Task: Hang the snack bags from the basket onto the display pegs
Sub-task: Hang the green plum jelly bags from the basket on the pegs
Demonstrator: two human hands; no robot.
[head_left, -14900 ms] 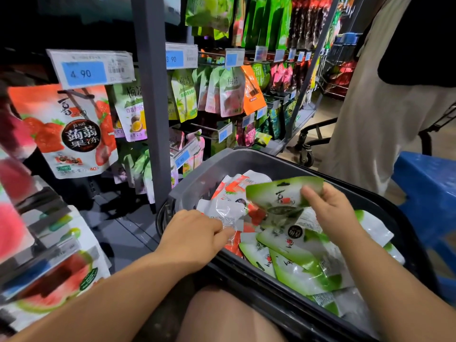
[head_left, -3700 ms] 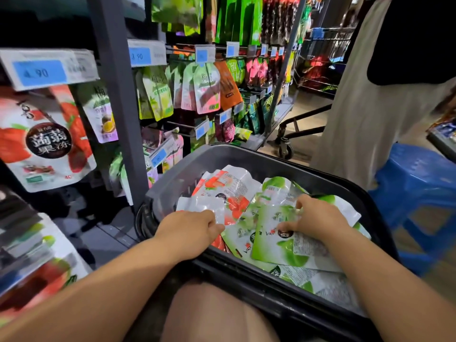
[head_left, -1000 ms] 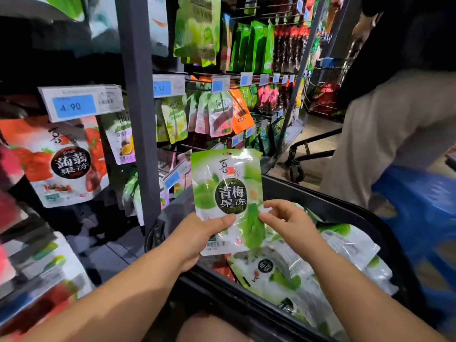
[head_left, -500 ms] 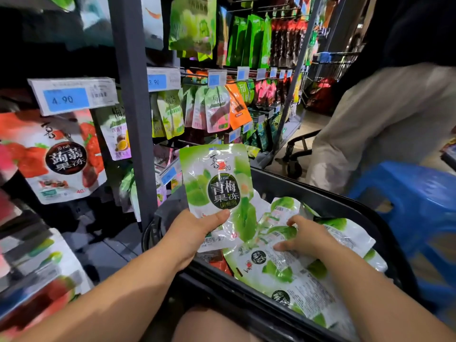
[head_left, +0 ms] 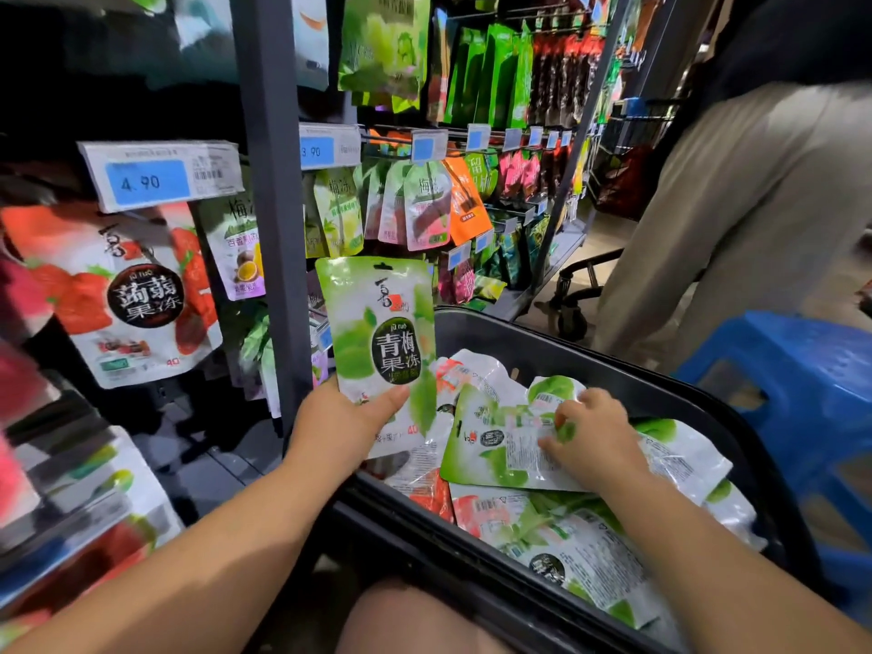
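Observation:
My left hand (head_left: 347, 420) grips the lower edge of a green snack bag (head_left: 377, 337) and holds it upright above the left rim of the dark basket (head_left: 542, 346). Inside the basket lie several green and red snack bags. My right hand (head_left: 590, 439) rests on another green bag (head_left: 490, 453) that lies back side up on the pile, with its fingers curled onto the bag's label. Display pegs (head_left: 141, 219) with hanging red strawberry bags (head_left: 127, 295) sit to the left under a 4.90 price tag.
A grey shelf upright (head_left: 273, 219) stands just behind the held bag. More pegs with hanging bags (head_left: 424, 205) run along the shelf to the right. A person in light trousers (head_left: 736, 219) stands at right beside a blue stool (head_left: 802, 370).
My right hand let go of the held green bag and dropped into the basket onto another green bag. My left hand keeps the first bag upright.

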